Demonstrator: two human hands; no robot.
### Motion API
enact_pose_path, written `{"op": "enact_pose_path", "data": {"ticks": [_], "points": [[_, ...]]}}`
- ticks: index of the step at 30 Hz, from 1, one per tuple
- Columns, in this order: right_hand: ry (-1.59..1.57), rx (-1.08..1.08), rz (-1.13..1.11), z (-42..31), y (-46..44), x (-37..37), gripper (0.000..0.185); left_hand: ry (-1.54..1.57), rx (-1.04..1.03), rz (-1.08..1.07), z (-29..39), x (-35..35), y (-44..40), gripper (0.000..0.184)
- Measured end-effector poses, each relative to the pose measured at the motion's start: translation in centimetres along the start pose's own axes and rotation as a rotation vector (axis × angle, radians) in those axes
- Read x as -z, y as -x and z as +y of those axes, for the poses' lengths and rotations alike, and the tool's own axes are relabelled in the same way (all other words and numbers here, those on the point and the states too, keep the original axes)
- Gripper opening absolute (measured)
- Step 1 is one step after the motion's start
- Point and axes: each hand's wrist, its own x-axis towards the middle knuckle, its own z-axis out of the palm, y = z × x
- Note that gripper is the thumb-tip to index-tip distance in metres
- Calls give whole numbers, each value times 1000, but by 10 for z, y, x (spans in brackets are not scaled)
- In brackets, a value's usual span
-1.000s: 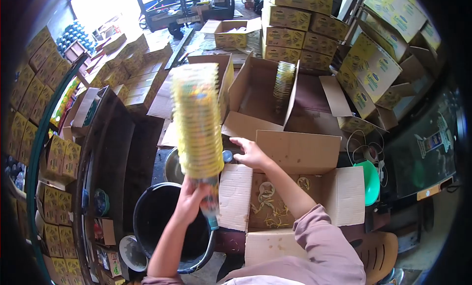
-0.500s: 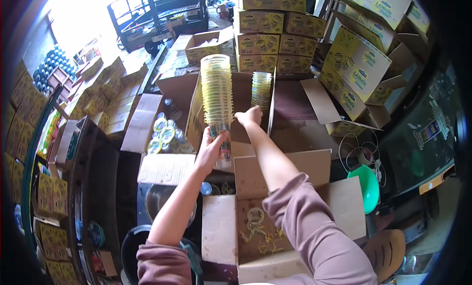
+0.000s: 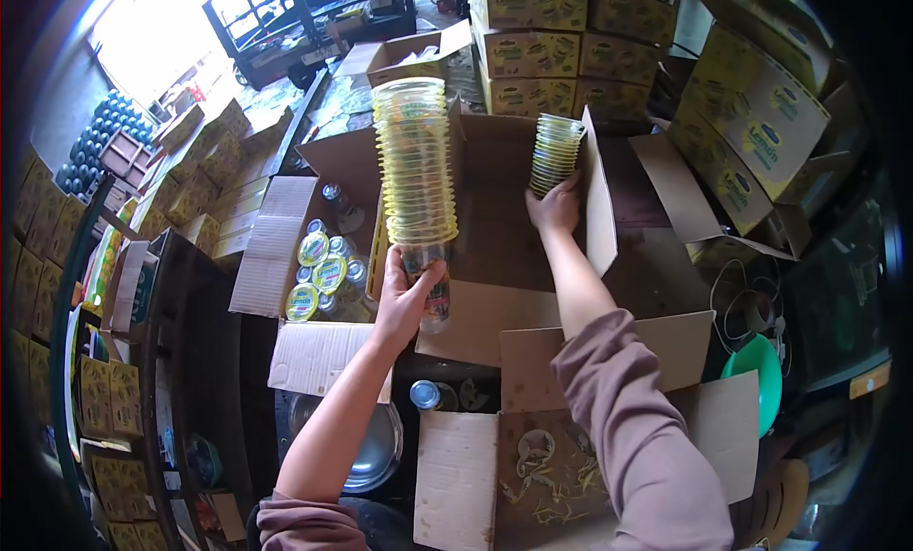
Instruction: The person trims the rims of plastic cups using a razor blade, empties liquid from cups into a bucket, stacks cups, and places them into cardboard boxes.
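My left hand (image 3: 411,296) is closed around the lower end of a tall stack of nested clear plastic cups (image 3: 416,161) with yellowish rims. The stack stands nearly upright over an open cardboard box (image 3: 495,133). At the right side of that box, my right hand (image 3: 556,207) has its fingers wrapped round the bottom of a shorter stack of similar cups (image 3: 558,144), which leans slightly right. Part of the right fingers is hidden behind these cups. Left of the tall stack, lidded cups (image 3: 328,273) with yellow-green labels lie in a box section.
Nearest me is an open box (image 3: 456,475) with rubber bands and scraps (image 3: 552,470) inside. A metal bowl (image 3: 376,446) lies under my left forearm. A green bowl (image 3: 761,385) is at right. Printed cartons (image 3: 533,52) are stacked behind, and more lean at right (image 3: 751,142).
My right hand has moved right and closed on the shorter stack. My left hand still holds the tall stack. The view has shifted, so the boxes on the right sit further right.
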Motion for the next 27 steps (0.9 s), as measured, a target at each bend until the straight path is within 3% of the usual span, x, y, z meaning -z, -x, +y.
{"op": "enact_pose_path", "data": {"ticks": [2,6,11,14,15,18,19,22,25,27], "points": [[-100,-116,-231,-10,13,28,102,-44,-23,-2,-13,0,-4,29],[-176,-69,-369,-22,25,57,81,-45,-24,-4,-37,-18,-12,34],[-57,-110,-557,-16,31,66,81,-123,65,-14,-37,-43,-14,38],[-216,144,-551,5,33,57,81,-109,54,5,-40,-51,-18,39],[-376,249,-665,-8,32,90,85,-104,41,13,-42,-52,-15,39],[-131,677,-530,-14,40,83,91,-79,-10,42,-41,-58,-14,39],[-73,595,-738,-20,41,82,95,-74,-22,52,-40,-58,-12,39],[176,485,-928,-24,40,75,99,-59,-47,69,-36,-55,-11,38],[174,167,-841,-17,31,67,105,-61,-64,58,-39,-48,-11,37],[192,-51,-654,-6,25,51,79,-102,-18,60,-37,-46,-8,37]]}}
